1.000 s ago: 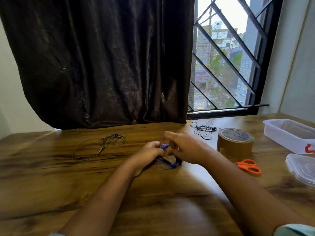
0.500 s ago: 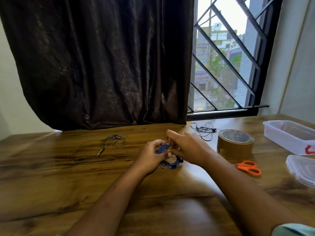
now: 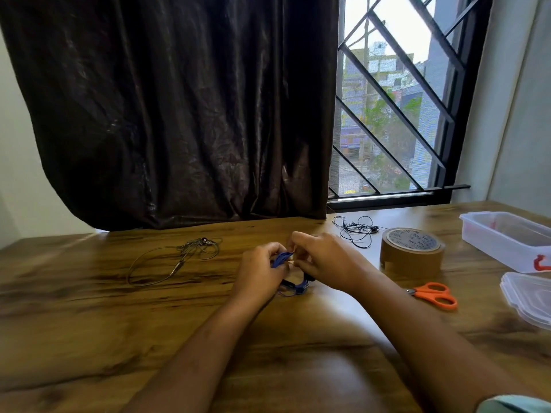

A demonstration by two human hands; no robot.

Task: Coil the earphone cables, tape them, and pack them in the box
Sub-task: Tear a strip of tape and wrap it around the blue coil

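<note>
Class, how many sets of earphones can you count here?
3: blue earphones between left hand and right hand; grey earphones lying left; black earphones behind the tape roll. The box might hide more.

Tape roll, scissors left of box

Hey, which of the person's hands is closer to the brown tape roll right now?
Right. The right hand sits just left of the brown tape roll; the left hand is farther left, beyond it.

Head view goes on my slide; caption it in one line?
Left hand and right hand hold blue earphones at a wooden table; tape roll, orange scissors and clear box lie to the right.
</note>
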